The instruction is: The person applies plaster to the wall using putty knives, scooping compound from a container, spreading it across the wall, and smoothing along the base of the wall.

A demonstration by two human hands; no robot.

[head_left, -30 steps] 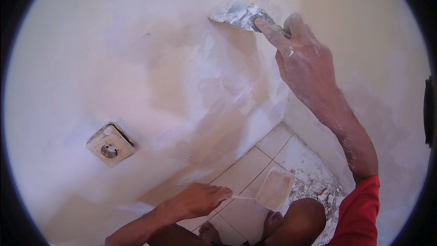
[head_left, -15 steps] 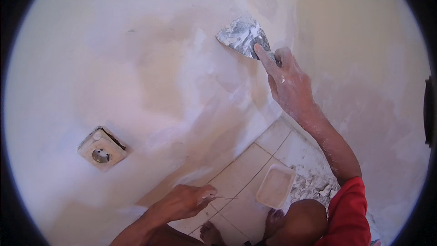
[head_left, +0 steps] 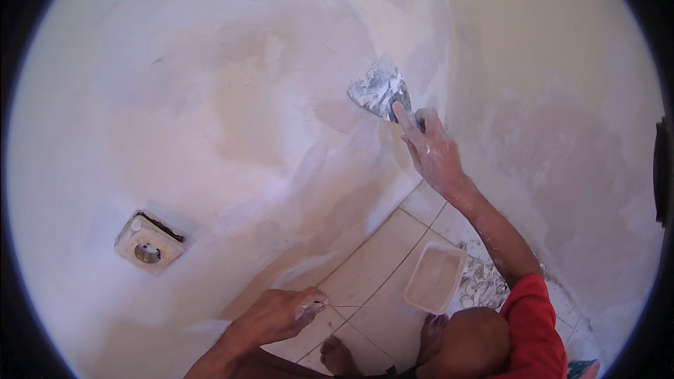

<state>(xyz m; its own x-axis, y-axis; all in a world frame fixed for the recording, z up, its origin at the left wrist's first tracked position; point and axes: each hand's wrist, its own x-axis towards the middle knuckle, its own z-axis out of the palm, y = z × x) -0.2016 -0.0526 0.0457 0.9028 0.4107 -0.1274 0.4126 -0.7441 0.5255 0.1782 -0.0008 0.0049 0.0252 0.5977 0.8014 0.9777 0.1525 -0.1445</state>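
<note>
My right hand [head_left: 437,153] grips a putty knife [head_left: 380,90] by its handle, the index finger stretched along toward the blade. White filler is smeared over the wide metal blade, which lies against or very close to the patched wall [head_left: 253,119] near the corner. Low at the left, my left hand [head_left: 284,314] is closed, its fingertips pinched together and whitened. Whatever it may hold is too small or hidden to name. White dust covers the right hand and wrist.
A wall socket [head_left: 148,251] sits loosely in its opening at the left. On the tiled floor [head_left: 372,260] stands a shallow plastic tray [head_left: 435,277] with rubble [head_left: 483,284] beside it. My bare foot [head_left: 338,356] and knee are below. Another wall [head_left: 562,133] rises at the right.
My right hand and the putty knife have moved lower along the wall. The view has shifted slightly, and my left hand remains closed in about the same place.
</note>
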